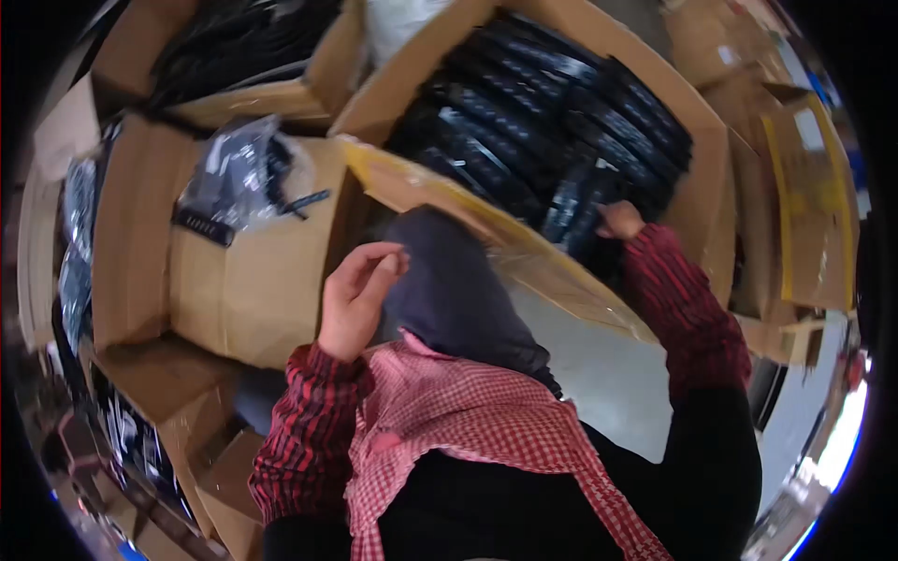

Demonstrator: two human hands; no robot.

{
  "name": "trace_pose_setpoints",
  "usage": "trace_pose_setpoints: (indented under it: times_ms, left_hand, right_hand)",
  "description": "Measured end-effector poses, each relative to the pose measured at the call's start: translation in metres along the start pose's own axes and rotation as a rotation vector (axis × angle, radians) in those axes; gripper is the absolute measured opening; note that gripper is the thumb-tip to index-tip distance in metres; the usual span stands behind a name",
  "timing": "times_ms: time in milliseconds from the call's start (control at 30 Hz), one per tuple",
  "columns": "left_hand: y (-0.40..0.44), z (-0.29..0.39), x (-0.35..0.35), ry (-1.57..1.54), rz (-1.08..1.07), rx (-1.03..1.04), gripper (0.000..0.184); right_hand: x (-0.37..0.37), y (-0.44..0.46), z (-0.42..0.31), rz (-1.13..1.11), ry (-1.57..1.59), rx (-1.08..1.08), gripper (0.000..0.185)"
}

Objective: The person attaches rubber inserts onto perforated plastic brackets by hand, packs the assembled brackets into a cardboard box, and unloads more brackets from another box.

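My right hand (619, 220) reaches into a large cardboard box, its fingers closed at the end of a long black part in shiny clear plastic (572, 201). Rows of similar black parts (505, 117) fill that box. Above my lap, near the front flap of the box, my left hand (360, 294) is raised with its fingers curled towards the thumb, and I see nothing in it. On a cardboard surface to the left lie a crumpled clear plastic bag (234, 173), a black slotted strip (203, 225) and a small black piece (309, 201).
The yellow-taped flap (486, 220) of the large box stands between me and its contents. Another open carton (253, 101) with black items is at the upper left. Flattened or folded cartons (809, 206) stand at the right. Grey floor (599, 365) shows beside my leg.
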State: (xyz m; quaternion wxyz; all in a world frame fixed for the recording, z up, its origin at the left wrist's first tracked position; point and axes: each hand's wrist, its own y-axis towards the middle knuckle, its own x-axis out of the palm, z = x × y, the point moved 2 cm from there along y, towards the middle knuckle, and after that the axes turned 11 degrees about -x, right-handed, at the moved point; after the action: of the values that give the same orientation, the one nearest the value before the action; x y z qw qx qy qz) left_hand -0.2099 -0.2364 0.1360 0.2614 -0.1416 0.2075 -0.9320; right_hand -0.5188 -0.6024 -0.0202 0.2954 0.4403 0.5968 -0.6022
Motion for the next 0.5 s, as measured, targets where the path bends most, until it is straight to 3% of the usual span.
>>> trace_pose_setpoints:
  times_ms: [33,67,100,133,200,267,400,500]
  left_hand:
    - [-0.005,-0.004,-0.017,0.012,0.045,0.032,0.019]
    - [-0.008,-0.013,-0.036,-0.012,0.076,0.043,0.018]
    - [-0.014,-0.023,-0.058,-0.022,0.091,0.059,0.022]
    - [-0.020,-0.036,-0.082,0.028,0.167,0.051,0.023]
    - [-0.035,-0.055,-0.128,0.051,0.308,0.058,0.024]
    - [-0.061,-0.070,-0.168,0.300,0.460,-0.112,0.027]
    - [-0.144,-0.073,-0.235,0.462,0.751,0.071,0.029]
    - [-0.259,-0.075,-0.278,0.267,1.139,0.296,0.024]
  right_hand:
    - [0.012,0.000,0.013,-0.103,0.071,0.106,0.033]
    - [-0.005,-0.009,0.016,-0.028,0.629,0.415,0.030]
    - [-0.024,-0.020,0.018,0.214,1.127,0.757,0.028]
    - [-0.035,-0.027,0.032,0.339,1.222,0.663,0.031]
    - [-0.099,-0.035,0.011,0.596,1.227,0.672,0.042]
    - [-0.155,-0.032,-0.015,0.683,1.208,0.414,0.044]
    - [-0.237,0.047,-0.111,0.628,1.058,0.207,0.046]
    - [-0.259,0.129,-0.209,0.354,1.027,-0.087,0.045]
